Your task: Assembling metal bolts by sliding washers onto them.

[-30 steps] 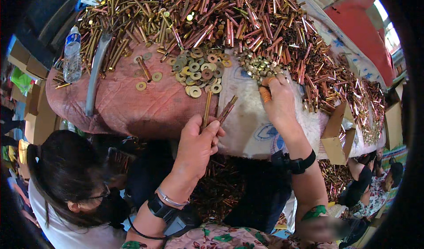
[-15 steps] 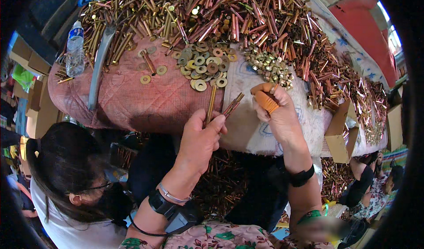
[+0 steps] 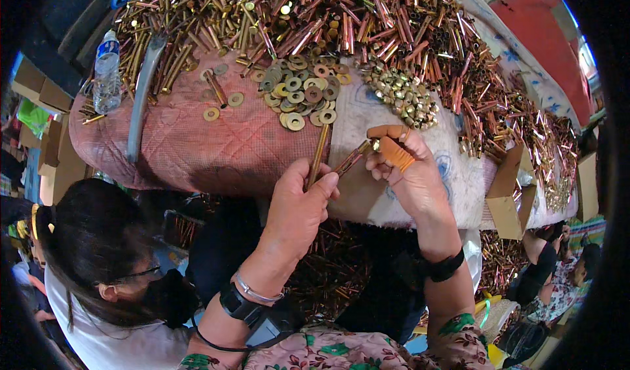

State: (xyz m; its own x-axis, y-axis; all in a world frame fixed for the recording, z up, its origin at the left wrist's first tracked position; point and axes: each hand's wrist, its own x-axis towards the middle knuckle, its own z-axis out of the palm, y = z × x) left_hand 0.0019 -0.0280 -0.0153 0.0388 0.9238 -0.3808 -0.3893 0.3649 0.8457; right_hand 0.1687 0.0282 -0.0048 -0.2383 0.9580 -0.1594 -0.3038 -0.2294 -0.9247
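My left hand (image 3: 298, 196) is closed round two metal pieces: a thin brass-coloured rod (image 3: 319, 148) pointing up and away, and a sleeve anchor bolt (image 3: 351, 159) slanting up to the right. My right hand (image 3: 408, 170), with orange finger covers (image 3: 396, 153) on it, pinches a small shiny nut (image 3: 375, 145) at the bolt's threaded end. How far the nut sits on the thread, I cannot tell. Beyond my hands lie a pile of flat washers (image 3: 295, 96) and, to its right, a heap of nuts (image 3: 408, 98).
A great heap of anchor bolts (image 3: 315, 19) covers the far side of the padded surface (image 3: 216, 143). A plastic bottle (image 3: 107, 74) and a grey curved strip (image 3: 142, 107) are at the left. An open cardboard box (image 3: 506, 196) stands at the right. Another person (image 3: 108, 258) sits close at my left.
My right hand has moved slightly left and the nut in its fingers now meets the tip of the bolt. My left hand keeps its hold on both pieces.
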